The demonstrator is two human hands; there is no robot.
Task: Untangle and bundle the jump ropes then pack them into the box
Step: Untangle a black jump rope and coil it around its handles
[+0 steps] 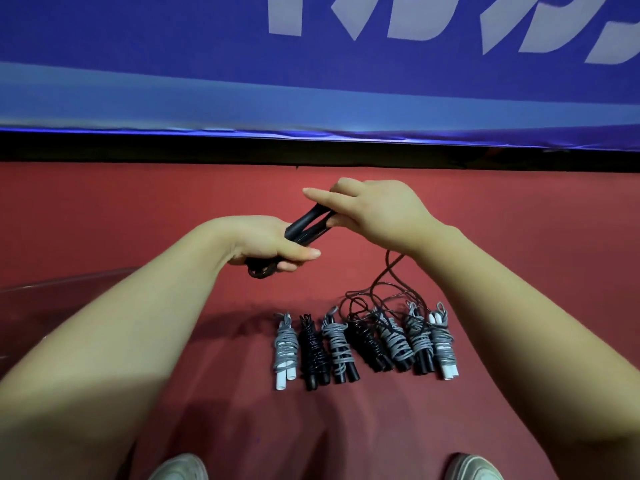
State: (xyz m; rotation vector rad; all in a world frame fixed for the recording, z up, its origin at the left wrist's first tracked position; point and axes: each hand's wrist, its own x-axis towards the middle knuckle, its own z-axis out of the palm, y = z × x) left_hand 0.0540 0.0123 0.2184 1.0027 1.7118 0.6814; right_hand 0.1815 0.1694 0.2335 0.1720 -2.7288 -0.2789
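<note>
- Jump rope [308, 225], black, with two smooth plastic handles laid side by side: held off the floor between both hands, tilted, with its far end higher.
- Left hand [266, 244]: fingers curled round the near end of the handles and thumb laid along them. A few turns of black cord show just below the fist.
- Right hand [381, 209]: grips the far end of the handles, with the thumb beneath. The index finger is straight and points left. How the other fingers lie cannot be told.
- Loose black cord [381, 275]: hangs from under the right wrist to the floor, where it lies in open loops over the right part of the row.
- Bundled jump ropes [337, 344]: seven, side by side in a row on the red floor [138, 209], below the hands. Both end bundles have grey cord on white handles. The others are all black or have grey cord on black handles.
- Blue banner [173, 64] with white lettering: along the far edge of the floor.
- Pale shoes [180, 467]: two toes at the bottom edge.
</note>
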